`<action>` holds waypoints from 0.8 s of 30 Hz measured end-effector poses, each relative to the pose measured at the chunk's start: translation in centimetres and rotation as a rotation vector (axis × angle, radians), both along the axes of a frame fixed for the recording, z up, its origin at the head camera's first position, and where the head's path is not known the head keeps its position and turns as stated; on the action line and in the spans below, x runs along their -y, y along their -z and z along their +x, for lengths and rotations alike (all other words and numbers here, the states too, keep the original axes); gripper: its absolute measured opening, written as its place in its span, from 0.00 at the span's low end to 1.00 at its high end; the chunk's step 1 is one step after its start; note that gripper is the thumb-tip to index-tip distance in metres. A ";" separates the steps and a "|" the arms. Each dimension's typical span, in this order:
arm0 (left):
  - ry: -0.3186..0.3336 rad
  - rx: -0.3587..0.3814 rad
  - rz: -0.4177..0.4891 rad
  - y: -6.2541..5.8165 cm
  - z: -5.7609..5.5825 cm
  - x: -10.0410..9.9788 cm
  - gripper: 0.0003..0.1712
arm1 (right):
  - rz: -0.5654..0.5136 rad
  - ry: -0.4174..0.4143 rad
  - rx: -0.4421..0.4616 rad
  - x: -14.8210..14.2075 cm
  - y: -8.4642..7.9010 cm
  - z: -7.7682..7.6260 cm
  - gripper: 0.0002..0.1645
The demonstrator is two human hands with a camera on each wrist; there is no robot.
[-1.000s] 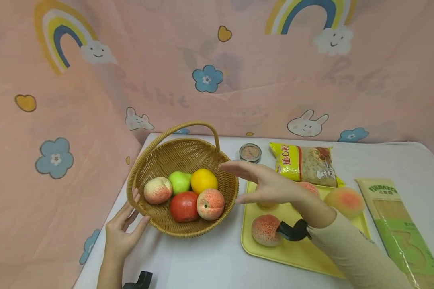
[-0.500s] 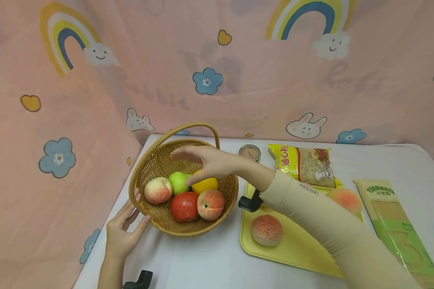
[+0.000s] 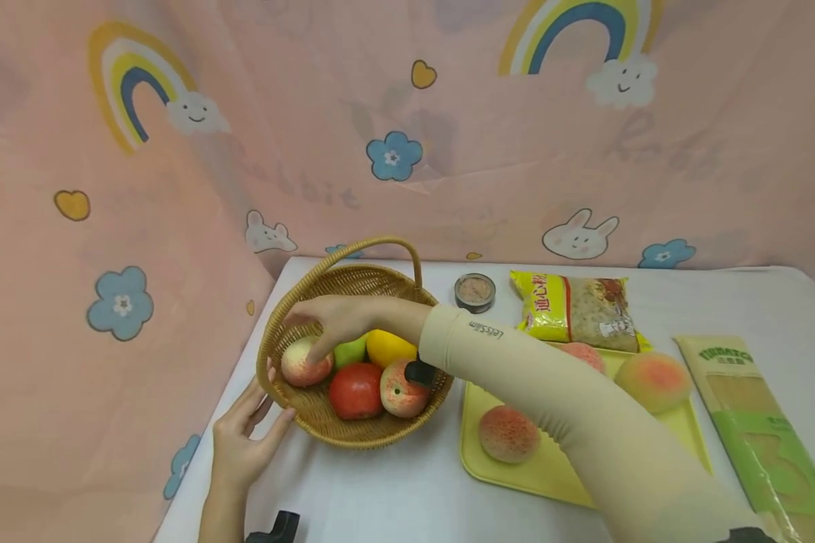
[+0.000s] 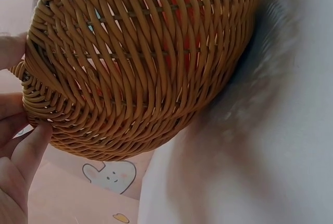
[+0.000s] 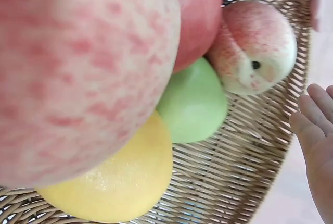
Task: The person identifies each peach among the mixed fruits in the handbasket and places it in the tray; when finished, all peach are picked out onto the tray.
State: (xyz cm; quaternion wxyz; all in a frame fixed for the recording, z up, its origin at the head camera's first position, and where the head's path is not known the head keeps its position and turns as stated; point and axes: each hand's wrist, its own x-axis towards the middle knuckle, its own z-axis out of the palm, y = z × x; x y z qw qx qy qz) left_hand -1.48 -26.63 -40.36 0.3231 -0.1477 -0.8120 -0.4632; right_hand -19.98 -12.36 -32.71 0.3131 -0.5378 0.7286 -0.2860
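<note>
In the head view, a wicker basket (image 3: 353, 443) with an arched handle stands at the left of the table, its mouth tipped toward me. My left hand (image 3: 244, 445) grips its left rim near the handle's foot, thumb in front; the left wrist view shows the fingertips at the woven edge. Over the basket my right hand (image 3: 336, 317) spreads its fingers above a pale peach (image 3: 299, 367). The right wrist view shows this hand (image 5: 318, 146) beside that peach (image 5: 255, 47), fingers fairly straight. A red apple (image 3: 355, 392), green pear (image 3: 350, 353), yellow orange (image 3: 389, 348) and second peach (image 3: 395, 405) share the basket.
Right of the basket is a yellow tray (image 3: 478, 467) bearing several peaches, partly under my right sleeve (image 3: 516, 369). Behind it lie a small round tin (image 3: 475, 290) and a yellow pasta bag (image 3: 577, 309). A long green noodle packet (image 3: 761, 437) lies far right.
My right hand has swung left from the basket's right rim, across the fruit, to above the leftmost peach. The left hand keeps its place on the rim.
</note>
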 end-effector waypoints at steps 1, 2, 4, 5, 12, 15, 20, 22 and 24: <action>-0.002 -0.002 0.001 0.0 0.0 0.0 0.34 | 0.016 -0.005 -0.003 0.3 0.2 0.0 0.39; -0.005 -0.004 0.000 0.1 0.0 0.0 0.34 | 0.028 -0.011 -0.004 0.6 0.4 -0.1 0.39; -0.005 -0.005 0.001 0.1 0.1 0.0 0.34 | 0.053 -0.027 -0.001 1.1 0.8 -0.2 0.40; -0.007 -0.004 -0.001 0.1 0.1 0.0 0.34 | 0.067 -0.034 0.002 1.4 1.0 -0.3 0.41; -0.016 -0.004 -0.015 0.1 -0.1 -0.1 0.35 | 0.171 -0.076 -0.049 2.1 2.0 -0.5 0.43; -0.024 -0.004 -0.026 0.0 -0.1 -0.1 0.35 | 0.203 -0.079 -0.067 2.3 2.2 -0.3 0.45; -0.031 0.000 -0.033 -0.1 0.0 -0.2 0.36 | 0.236 -0.071 -0.119 2.7 2.5 -0.2 0.46; -0.034 0.002 -0.031 -0.1 0.1 -0.2 0.36 | 0.240 -0.066 -0.147 2.9 2.6 -0.1 0.46; -0.036 0.003 -0.032 -0.1 0.0 -0.2 0.36 | 0.241 -0.059 -0.169 3.0 2.6 -0.1 0.45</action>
